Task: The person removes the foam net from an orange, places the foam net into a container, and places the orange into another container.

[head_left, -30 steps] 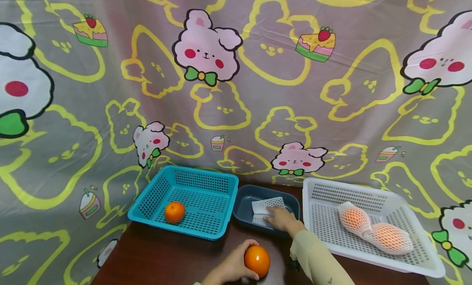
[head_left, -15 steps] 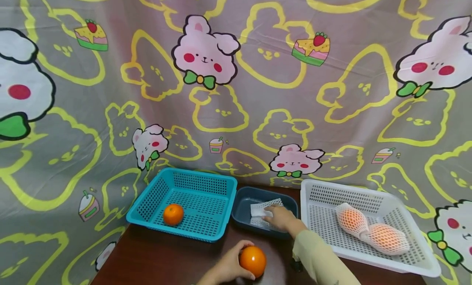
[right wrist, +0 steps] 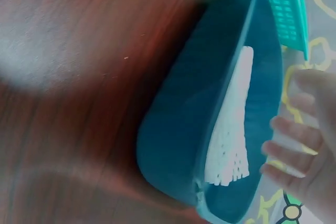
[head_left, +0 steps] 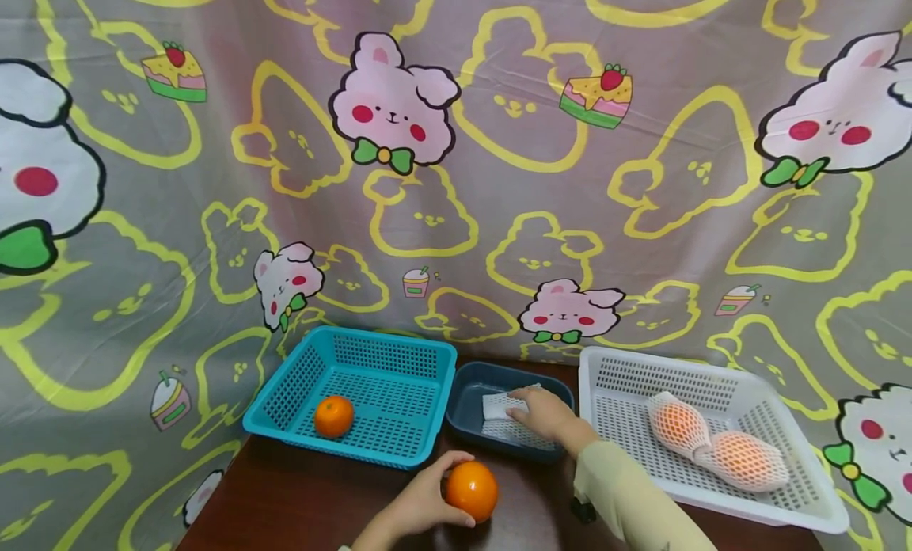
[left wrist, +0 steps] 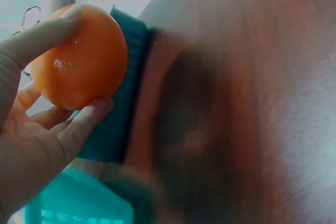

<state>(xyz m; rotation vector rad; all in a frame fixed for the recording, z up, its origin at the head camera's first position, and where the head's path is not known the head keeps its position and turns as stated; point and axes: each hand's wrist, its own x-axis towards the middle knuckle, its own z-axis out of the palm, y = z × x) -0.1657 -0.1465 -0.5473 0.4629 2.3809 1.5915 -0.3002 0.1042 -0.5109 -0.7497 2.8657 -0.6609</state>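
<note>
Holding an orange [head_left: 473,492] in the left hand [head_left: 423,499], thumb and fingers curled round it, nearest of all, at the front of the table [head_left: 313,507]; cannot tell about contact with the wood below. Farther along, to the right, showing a white basket [head_left: 627,424] with two netted oranges [head_left: 677,426] lying end to end inside. Beside that, hovering with the right hand [head_left: 549,415] at the tray [head_left: 466,397], fingers loose and gripping nothing, near the white net [head_left: 499,407] lying in it. Seems to be at the step of fetching a net for the orange, bare as yet. To judge by the pose, calls next for pinching the net by one edge, lifting just one layer clear of the tray and finding its opening, while keeping the orange steady close by. Left of the tray, showing a teal basket [head_left: 356,456] with a second orange [head_left: 334,416], also bare, on its floor. Behind everything, hanging: a printed cloth [head_left: 427,115].
</note>
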